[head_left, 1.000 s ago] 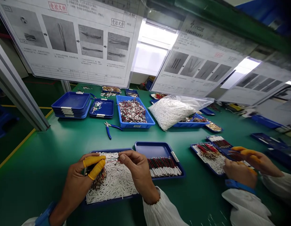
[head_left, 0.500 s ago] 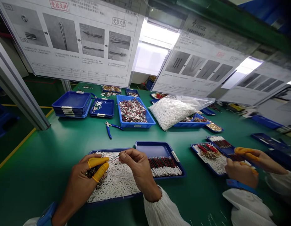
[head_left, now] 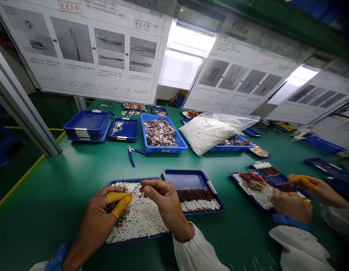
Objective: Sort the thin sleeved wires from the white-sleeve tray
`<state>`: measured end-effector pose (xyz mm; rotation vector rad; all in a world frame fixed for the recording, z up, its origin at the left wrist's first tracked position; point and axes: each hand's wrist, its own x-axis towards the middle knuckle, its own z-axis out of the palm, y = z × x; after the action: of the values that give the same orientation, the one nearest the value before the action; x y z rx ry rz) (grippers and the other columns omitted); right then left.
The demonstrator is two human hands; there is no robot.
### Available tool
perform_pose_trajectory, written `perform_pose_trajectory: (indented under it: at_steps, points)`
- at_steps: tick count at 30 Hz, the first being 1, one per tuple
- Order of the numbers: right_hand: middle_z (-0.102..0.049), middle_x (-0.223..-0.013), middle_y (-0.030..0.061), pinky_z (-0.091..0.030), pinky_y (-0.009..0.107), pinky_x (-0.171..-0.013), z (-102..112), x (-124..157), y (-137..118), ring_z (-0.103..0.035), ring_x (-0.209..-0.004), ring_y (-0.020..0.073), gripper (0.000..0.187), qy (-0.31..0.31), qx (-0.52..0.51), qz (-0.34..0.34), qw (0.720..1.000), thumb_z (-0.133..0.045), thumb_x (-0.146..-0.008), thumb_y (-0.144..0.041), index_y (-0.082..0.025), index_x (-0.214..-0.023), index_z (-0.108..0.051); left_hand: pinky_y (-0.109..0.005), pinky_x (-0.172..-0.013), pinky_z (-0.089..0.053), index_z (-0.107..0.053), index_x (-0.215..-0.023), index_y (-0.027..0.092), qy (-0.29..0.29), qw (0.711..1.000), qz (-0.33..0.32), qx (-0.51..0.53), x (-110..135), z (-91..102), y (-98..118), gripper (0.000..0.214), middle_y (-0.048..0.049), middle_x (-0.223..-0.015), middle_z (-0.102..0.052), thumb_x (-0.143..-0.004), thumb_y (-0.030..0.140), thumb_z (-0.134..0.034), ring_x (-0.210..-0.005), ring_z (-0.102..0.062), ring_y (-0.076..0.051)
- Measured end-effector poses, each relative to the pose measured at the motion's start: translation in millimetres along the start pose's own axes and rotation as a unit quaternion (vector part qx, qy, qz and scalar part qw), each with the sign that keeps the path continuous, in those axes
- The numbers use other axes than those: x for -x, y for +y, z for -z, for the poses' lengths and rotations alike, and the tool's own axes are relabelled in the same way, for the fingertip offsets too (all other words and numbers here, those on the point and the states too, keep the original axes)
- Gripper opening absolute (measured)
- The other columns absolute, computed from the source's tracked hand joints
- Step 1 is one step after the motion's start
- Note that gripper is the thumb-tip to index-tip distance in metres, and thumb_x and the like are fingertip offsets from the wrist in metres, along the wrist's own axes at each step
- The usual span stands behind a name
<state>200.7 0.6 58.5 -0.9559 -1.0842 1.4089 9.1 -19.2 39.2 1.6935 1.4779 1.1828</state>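
Observation:
My left hand, with yellow finger cots on thumb and forefinger, is closed on a bundle of short wires with metal terminals. My right hand pinches one thin wire that runs to the left fingertips. Both hands hover over a blue tray heaped with small white tubes. Beside it on the right, a second blue tray holds a row of finished wires with white sleeves.
A co-worker's hands work over trays at the right. Blue pliers, stacked blue trays, a bin of wires and a bag of white tubes lie further back. Instruction sheets hang overhead.
My hands have drawn slightly closer together and the single wire now tilts up from the left fingertips to the right pinch. The co-worker's hands shifted a little right.

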Motion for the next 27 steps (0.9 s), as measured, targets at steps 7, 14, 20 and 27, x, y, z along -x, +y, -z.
perform_pose_trajectory:
  at_steps: [7, 14, 20, 27]
  points:
    - [-0.059, -0.065, -0.0019, -0.041, 0.027, -0.059, -5, 7, -1, -0.049, -0.062, 0.0132, 0.025, 0.033, 0.043, 0.075, 0.996, -0.077, -0.083, -0.038, -0.018, -0.072, -0.069, -0.03, -0.068, -0.062, -0.081, -0.076, 0.029, 0.025, 0.998, -0.049, 0.001, 2, 1.4, 3, 0.018, -0.0045, -0.089, -0.074, -0.077, 0.047, -0.075, -0.087, -0.072, -0.023]
    - [-0.067, -0.079, 0.0018, -0.046, 0.03, -0.069, -10, 5, 0, -0.057, -0.073, 0.0166, 0.024, 0.028, 0.024, 0.068, 0.997, -0.08, -0.08, -0.038, -0.019, -0.093, -0.074, -0.031, -0.071, -0.062, -0.081, -0.075, 0.03, 0.046, 0.996, -0.081, -0.017, 4, -0.8, 2, 0.019, -0.0045, -0.088, -0.074, -0.079, 0.047, -0.073, -0.088, -0.071, -0.023]
    - [-0.058, -0.067, -0.0008, -0.041, 0.028, -0.062, -11, 5, 1, -0.049, -0.065, 0.0142, 0.027, 0.047, 0.05, 0.08, 0.994, -0.076, -0.084, -0.039, -0.017, -0.072, -0.068, -0.031, -0.07, -0.062, -0.081, -0.073, 0.03, 0.046, 0.995, -0.088, -0.015, 4, -2.0, 2, 0.02, -0.0049, -0.086, -0.074, -0.08, 0.048, -0.073, -0.086, -0.072, -0.023]
    - [-0.059, -0.073, -0.0002, -0.043, 0.027, -0.063, -12, 7, 4, -0.052, -0.068, 0.0143, 0.025, 0.03, 0.04, 0.1, 0.994, -0.072, -0.087, -0.042, -0.018, -0.084, -0.068, -0.029, -0.065, -0.063, -0.08, -0.072, 0.027, 0.031, 0.996, -0.089, 0.002, 5, -2.4, 1, 0.025, -0.0065, -0.086, -0.075, -0.08, 0.05, -0.073, -0.088, -0.072, -0.024]
